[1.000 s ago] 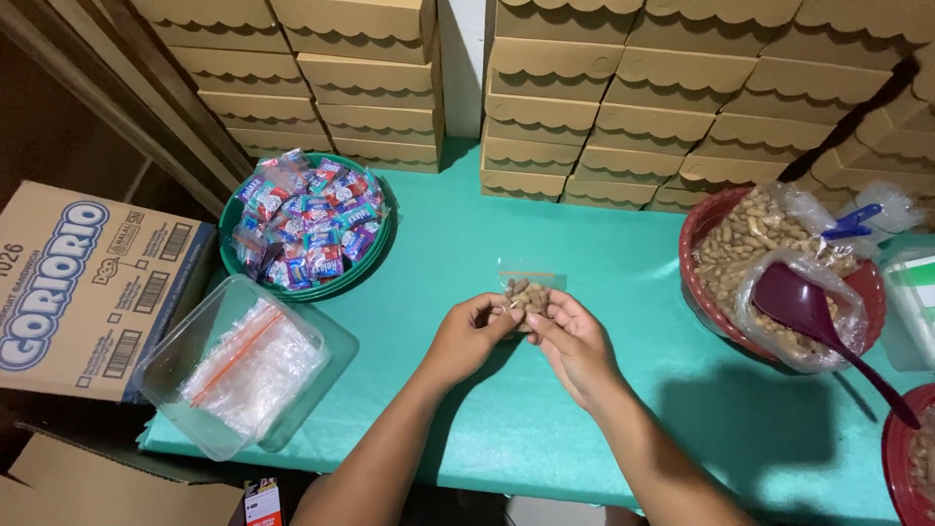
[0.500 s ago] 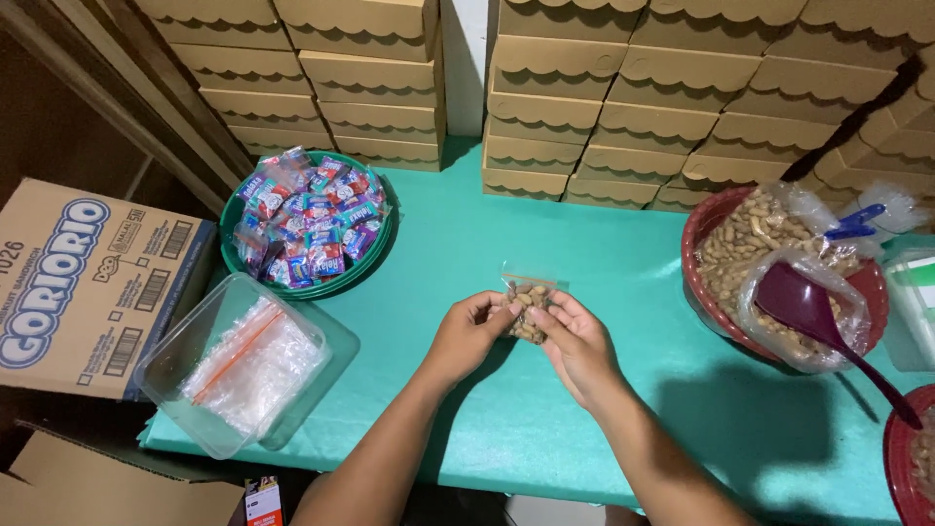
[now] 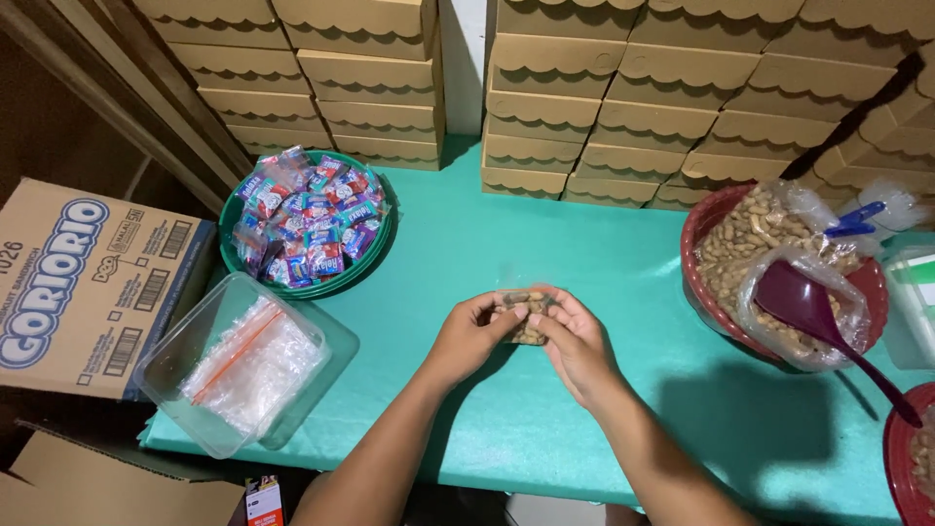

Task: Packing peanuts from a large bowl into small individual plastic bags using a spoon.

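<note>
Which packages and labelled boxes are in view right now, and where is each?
Small clear bag of nuts: held between left hand and right hand.
Printed brown carton: far left, blue lettering.
Wrapped snack packets: green bowl, multicoloured.
Clear zip bags: transparent tub, left front.
Tan scalloped boxes: stacked behind.

Around the green table [image 3: 545, 244]: two hands [image 3: 472, 336] [image 3: 575, 341], one small bag of peanuts [image 3: 524, 314], one green bowl of sweets [image 3: 304, 229], one red basket of peanuts [image 3: 716, 302], one maroon scoop [image 3: 804, 307], one clear tub of bags [image 3: 239, 360].
</note>
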